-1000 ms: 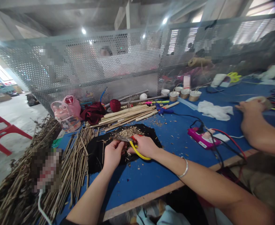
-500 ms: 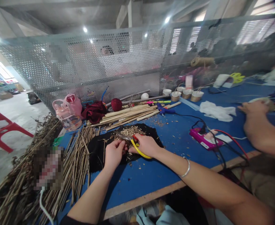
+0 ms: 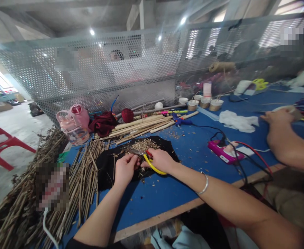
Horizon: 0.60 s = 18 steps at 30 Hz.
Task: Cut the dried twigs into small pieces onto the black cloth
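My right hand [image 3: 161, 160] grips scissors [image 3: 144, 157] with yellow and red handles, blades pointing left over a black cloth [image 3: 107, 166] on the blue table [image 3: 172, 186]. My left hand [image 3: 125, 168] is closed in a pinch just left of the blades, holding a small piece I cannot make out. A heap of cut chips [image 3: 143, 144] lies on the cloth behind my hands. A silver bangle [image 3: 204, 184] circles my right wrist.
Dry twigs [image 3: 37, 193] pile up at the left edge. Pale peeled sticks [image 3: 141, 125], a pink bag [image 3: 75, 124], a red yarn ball [image 3: 127, 115] and a blue glue gun [image 3: 180, 120] lie behind. A pink power strip [image 3: 224, 152] with cables sits right, near another person's arm [image 3: 284, 141].
Both hands stay close together over the cloth; the left hand has shifted slightly toward the scissor blades. The other person's arm barely moves.
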### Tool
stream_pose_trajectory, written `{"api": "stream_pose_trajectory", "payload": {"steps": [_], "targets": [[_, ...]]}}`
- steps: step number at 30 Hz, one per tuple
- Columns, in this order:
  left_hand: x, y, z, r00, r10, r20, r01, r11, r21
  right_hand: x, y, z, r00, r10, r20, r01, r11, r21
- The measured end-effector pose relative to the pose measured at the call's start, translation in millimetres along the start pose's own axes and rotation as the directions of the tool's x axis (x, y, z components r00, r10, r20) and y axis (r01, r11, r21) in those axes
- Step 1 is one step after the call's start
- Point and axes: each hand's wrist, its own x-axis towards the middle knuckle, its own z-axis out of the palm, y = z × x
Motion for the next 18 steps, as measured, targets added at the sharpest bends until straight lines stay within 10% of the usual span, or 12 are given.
{"api": "stream_pose_trajectory", "payload": {"steps": [18], "targets": [[1.3,-1.0,0.3,0.998,0.045,-0.032,-0.045,0.999,-0.018,-0.7,-1.9,-2.3,0.999,0.0,-0.035,0.001,1.0,0.025]]}}
